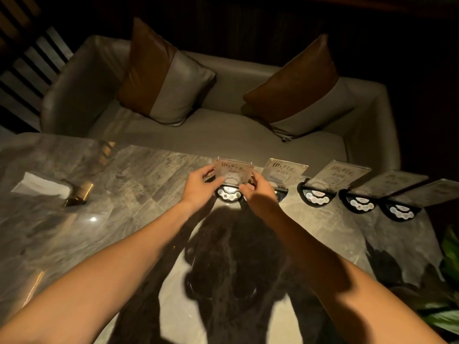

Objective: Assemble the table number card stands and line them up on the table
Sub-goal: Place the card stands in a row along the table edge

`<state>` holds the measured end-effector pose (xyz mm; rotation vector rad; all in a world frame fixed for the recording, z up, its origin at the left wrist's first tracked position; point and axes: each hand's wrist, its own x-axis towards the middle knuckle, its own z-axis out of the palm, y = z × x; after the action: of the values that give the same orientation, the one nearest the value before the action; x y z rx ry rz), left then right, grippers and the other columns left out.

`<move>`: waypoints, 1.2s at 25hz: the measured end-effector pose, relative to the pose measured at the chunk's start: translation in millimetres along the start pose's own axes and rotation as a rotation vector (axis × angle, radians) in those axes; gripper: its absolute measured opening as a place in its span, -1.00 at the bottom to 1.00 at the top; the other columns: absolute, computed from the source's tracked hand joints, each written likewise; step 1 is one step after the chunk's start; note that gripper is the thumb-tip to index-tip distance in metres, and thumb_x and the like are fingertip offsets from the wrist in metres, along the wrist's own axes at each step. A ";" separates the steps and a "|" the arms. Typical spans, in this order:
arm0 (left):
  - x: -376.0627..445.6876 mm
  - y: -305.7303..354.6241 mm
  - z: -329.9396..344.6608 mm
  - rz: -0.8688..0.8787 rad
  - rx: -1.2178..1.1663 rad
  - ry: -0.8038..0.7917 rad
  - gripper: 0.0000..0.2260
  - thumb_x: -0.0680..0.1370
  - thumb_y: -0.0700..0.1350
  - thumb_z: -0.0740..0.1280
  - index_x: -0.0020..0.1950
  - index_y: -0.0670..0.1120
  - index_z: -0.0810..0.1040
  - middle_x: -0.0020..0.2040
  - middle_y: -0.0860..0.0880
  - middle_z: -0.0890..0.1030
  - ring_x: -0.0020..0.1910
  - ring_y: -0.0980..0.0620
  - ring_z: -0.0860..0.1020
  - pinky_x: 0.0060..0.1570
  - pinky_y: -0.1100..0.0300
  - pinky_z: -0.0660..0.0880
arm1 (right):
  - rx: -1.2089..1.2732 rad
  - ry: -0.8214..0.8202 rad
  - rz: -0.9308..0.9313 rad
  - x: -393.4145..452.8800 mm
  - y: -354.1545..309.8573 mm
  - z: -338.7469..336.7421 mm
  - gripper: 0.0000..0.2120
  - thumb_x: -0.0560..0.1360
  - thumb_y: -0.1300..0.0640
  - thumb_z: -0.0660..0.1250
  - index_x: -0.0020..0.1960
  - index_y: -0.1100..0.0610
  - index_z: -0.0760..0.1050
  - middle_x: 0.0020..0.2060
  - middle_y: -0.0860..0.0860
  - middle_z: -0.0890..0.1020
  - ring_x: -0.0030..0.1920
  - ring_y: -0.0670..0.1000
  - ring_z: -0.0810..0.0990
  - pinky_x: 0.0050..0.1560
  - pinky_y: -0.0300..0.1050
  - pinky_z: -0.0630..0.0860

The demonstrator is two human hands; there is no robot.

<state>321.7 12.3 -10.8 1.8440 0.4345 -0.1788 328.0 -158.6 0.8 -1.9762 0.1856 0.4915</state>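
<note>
A clear acrylic number card (pixel 234 170) is held upright by both hands just above a black half-round base (pixel 229 194) with white buttons. My left hand (pixel 201 186) pinches the card's left edge, and my right hand (pixel 255 188) grips its lower right corner. Whether the card's bottom edge sits in the base is hidden by my fingers. To the right, several assembled stands run in a row along the marble table's far edge: one (pixel 285 170) partly behind my right hand, then another (pixel 334 176), then two more (pixel 387 186) (pixel 429 196) leaning back.
A tissue holder with white paper (pixel 53 189) lies on the marble table (pixel 139 194) at the left. A grey sofa (pixel 213 130) with two brown-and-grey cushions stands behind the table. Green plant leaves (pixel 447 289) poke in at the right edge.
</note>
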 end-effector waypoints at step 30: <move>-136.2 214.8 159.5 0.561 0.589 -0.429 -0.35 0.46 0.16 0.48 0.47 -0.03 0.42 0.41 -0.02 0.51 0.38 0.01 0.47 0.29 0.17 0.41 | -0.521 0.272 -0.192 -170.2 -15.9 -330.0 -0.42 0.55 0.03 0.43 0.52 0.04 0.37 0.45 0.02 0.48 0.43 0.05 0.46 0.33 -0.09 0.41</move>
<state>293.7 -221.5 175.5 2.3425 -0.4884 -0.3293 264.6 -460.5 208.1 -2.5400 0.0346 0.1478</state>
